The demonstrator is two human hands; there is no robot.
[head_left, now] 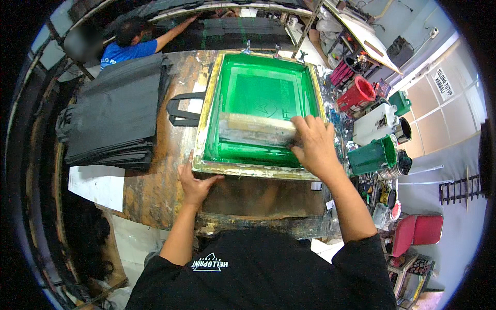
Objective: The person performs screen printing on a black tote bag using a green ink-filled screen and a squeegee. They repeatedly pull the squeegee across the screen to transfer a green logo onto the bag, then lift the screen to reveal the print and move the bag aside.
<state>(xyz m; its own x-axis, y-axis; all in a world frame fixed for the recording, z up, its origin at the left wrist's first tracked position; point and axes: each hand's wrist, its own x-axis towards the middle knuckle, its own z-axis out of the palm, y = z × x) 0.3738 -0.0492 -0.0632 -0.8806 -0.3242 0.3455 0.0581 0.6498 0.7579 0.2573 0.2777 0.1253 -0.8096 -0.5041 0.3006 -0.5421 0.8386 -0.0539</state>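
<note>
A screen printing frame (243, 169) lies on the worktable, its mesh (258, 82) coated in wet green ink with a faint design showing. Across the near part of the mesh stretches a squeegee (253, 125) with a pale wooden top. My right hand (316, 144) is closed round its right end. At the frame's near left corner is my left hand (195, 184), fingers along the side and thumb along the front edge, holding the corner. Black strap handles (183, 122) stick out from under the frame's left side; whatever they belong to is hidden beneath it.
A stack of black fabric bags (113, 108) sits left on the wooden table (150, 191). Ink containers stand along the right, including a red bucket (356, 93) and a green tub (372, 155). Metal clamps (247, 47) line the frame's far edge. A person in blue (129, 49) reaches across at the far left.
</note>
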